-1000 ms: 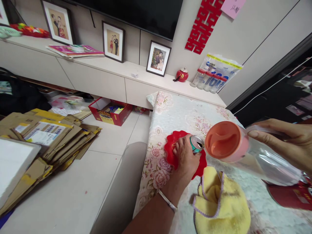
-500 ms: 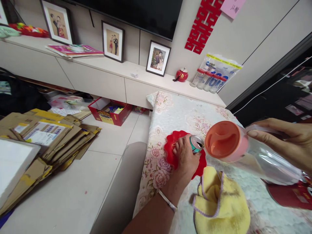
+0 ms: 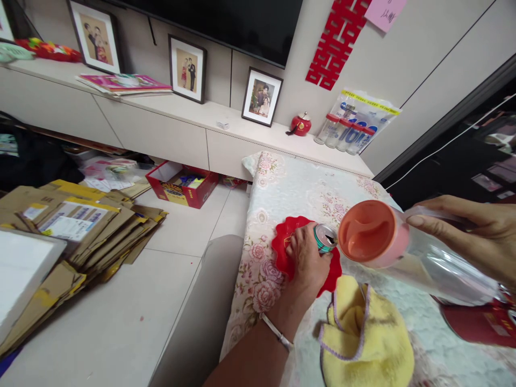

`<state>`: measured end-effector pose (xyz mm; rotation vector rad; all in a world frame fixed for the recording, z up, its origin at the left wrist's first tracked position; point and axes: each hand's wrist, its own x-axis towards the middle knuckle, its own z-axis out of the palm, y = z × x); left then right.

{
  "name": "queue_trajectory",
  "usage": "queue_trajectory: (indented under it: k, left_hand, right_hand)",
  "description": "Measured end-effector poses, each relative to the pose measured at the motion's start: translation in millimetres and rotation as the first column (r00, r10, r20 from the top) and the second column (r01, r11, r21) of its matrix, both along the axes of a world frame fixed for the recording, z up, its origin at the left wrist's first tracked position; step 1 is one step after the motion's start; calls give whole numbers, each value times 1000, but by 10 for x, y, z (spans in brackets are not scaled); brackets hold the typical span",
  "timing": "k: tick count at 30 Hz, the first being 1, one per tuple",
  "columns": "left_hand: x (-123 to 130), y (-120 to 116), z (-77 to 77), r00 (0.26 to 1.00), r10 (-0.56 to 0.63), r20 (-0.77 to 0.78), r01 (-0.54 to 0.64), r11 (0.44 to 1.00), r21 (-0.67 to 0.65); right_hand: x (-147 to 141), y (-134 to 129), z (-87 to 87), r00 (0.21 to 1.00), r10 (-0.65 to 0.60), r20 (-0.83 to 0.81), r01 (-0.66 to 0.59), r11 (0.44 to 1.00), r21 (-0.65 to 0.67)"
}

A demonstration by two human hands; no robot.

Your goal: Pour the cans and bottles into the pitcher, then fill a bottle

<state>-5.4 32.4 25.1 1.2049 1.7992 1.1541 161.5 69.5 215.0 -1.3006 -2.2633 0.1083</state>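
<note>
My left hand (image 3: 308,255) is wrapped round a green and silver drink can (image 3: 324,237), whose opened top faces up and toward the right. Under the hand lies a red scalloped plate (image 3: 332,277). A clear plastic pitcher (image 3: 431,271) with an orange lid (image 3: 366,231) is tipped almost level in my right hand (image 3: 471,223), which grips it by the handle. The lid end is close beside the can's opening. Whether liquid passes between them I cannot tell. A folded yellow cloth (image 3: 371,338) with a purple edge lies nearer me on the table.
A floral cloth covers the table (image 3: 290,188). Partly behind the pitcher is a dark red container (image 3: 475,322). Flattened cardboard boxes (image 3: 80,220) and a red box (image 3: 183,185) sit on the floor at left. Photo frames and a small red jar (image 3: 301,124) stand on the cabinet.
Almost nothing differs. The pitcher's lid end has shifted very slightly left; the can and my left hand stay in place.
</note>
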Motion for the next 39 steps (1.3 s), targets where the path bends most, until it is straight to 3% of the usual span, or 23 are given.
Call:
queue_trajectory:
  k: [39]
  left_hand:
    - [8, 5, -15, 1000, 4, 14, -4, 1000, 7]
  right_hand:
    - [18, 68, -12, 999, 21, 28, -21, 1000, 21]
